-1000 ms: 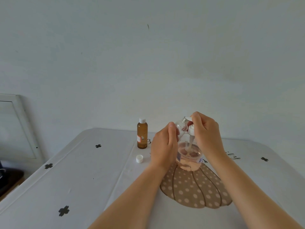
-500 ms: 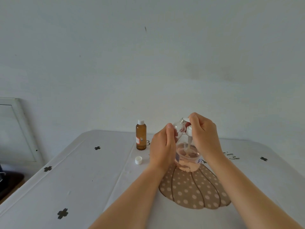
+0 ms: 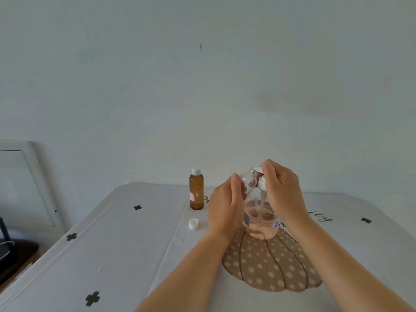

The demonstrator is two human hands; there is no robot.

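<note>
White cloth covers the counter. My left hand grips the small clear bottle, tilted with its mouth up toward the pump; my right hand curls over that pump atop the pink bottle standing between them.

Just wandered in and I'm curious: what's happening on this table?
A person's left hand holds a small clear plastic bottle tilted toward the white pump head of a larger clear bottle of pinkish liquid. The right hand grips that pump head. A loose white screw cap and a capped amber bottle sit nearby on the white tablecloth.
</note>
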